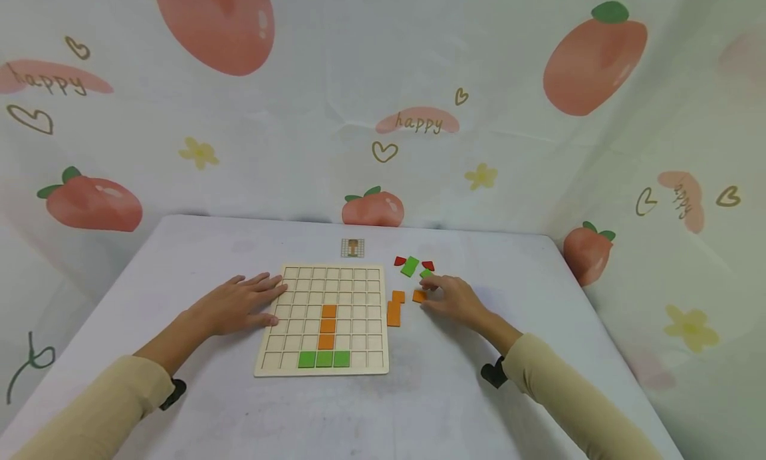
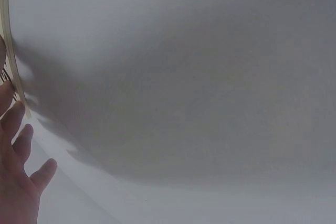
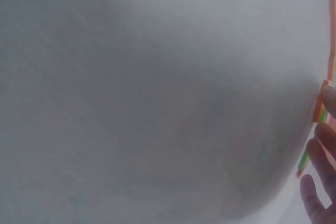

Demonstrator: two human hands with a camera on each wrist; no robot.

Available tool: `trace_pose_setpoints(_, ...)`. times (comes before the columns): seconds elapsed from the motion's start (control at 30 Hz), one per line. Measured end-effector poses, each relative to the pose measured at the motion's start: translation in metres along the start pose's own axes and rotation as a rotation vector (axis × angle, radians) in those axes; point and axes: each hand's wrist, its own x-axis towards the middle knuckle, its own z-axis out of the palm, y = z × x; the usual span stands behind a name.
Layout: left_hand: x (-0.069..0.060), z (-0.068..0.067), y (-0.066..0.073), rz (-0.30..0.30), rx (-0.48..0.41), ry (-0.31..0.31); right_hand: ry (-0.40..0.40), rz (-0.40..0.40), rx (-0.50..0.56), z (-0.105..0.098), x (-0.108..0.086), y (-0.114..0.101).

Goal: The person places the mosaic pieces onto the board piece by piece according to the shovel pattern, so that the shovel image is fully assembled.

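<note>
So, the pale gridded board (image 1: pixel 362 287) is laid flat on the white counter (image 1: pixel 239 420), a bit left of centre. Its left edge is touched by the left hand (image 1: pixel 236 305), with the fingers spread wide and nothing held in them.

Over on the other side, the right hand (image 1: pixel 455 299) is held low by a loose orange tile (image 1: pixel 417 296). The thumb and forefinger are bent, only a narrow gap is left between them, and the tile is flanked by the two; whether it's actually gripped can't be told.

On the board, a column of three orange squares (image 1: pixel 327 326) is set above a row of three green squares (image 1: pixel 324 359), the middle green one being lined up under the column. Two more orange pieces (image 1: pixel 393 314) are placed just beside the board's right edge. Farther back, a green piece (image 1: pixel 409 266) is flanked by two red pieces (image 1: pixel 399 261), and a second green bit (image 1: pixel 426 273) is partly hidden by the right hand. A small printed card (image 1: pixel 352 248) is laid behind the board, and the back is covered by a peach-print cloth (image 1: pixel 299 61).
</note>
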Motion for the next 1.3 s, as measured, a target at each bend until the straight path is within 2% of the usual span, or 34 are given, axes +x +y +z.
trace_pose_setpoints(0.47,0.000,0.000,-0.001,0.011,0.012,0.013,0.028,0.015,0.011,0.004,0.002,0.002)
trace_pose_setpoints(0.7,-0.001,0.002,-0.001,0.010,0.008,0.015,0.017,0.006,0.026,0.003,0.005,0.000)
trace_pose_setpoints(0.9,0.000,0.002,-0.002,0.016,0.013,0.020,0.040,-0.017,0.035,0.005,0.012,-0.003)
trace_pose_setpoints(1.1,0.000,0.003,-0.002,0.016,0.012,0.019,0.055,-0.042,0.040,0.007,0.023,-0.011)
trace_pose_setpoints(1.3,-0.001,0.002,-0.001,0.015,0.009,0.025,0.072,-0.099,0.050,0.011,0.035,-0.029)
